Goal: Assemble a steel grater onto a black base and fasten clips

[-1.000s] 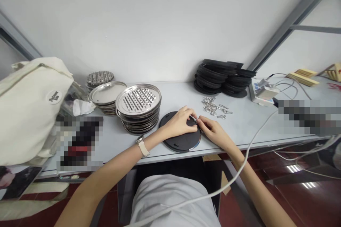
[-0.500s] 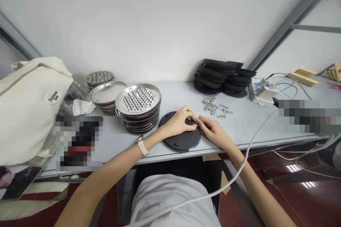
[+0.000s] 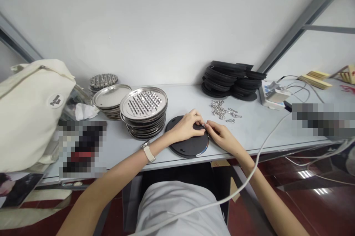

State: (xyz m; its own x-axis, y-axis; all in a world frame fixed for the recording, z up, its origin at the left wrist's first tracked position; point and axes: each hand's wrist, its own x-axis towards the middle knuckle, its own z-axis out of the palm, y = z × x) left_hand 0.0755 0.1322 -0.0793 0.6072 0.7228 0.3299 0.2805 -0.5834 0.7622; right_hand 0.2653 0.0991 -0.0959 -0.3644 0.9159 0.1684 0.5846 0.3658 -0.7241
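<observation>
Here, grey worktop (image 3: 244, 132). Grater stack (image 3: 144, 112), on it, left. Black disc (image 3: 191, 146), flat near the front edge. Left hand (image 3: 190, 127), over the disc, fingers bent at its rim; grip unclear. Right hand (image 3: 222, 136), fingers pinching a clip (image 3: 203, 125) there. Loose hooks (image 3: 219, 111), beyond.

On my feed, the left hand (image 3: 189, 128) hides the black disc (image 3: 191, 148) around 1 o'clock. I can't make out the tiny metal piece (image 3: 203, 125) by the fingertips. Pixelation blurs patches at 8 and 3 o'clock; the frame crops the canvas bag (image 3: 33, 114) at 9.
</observation>
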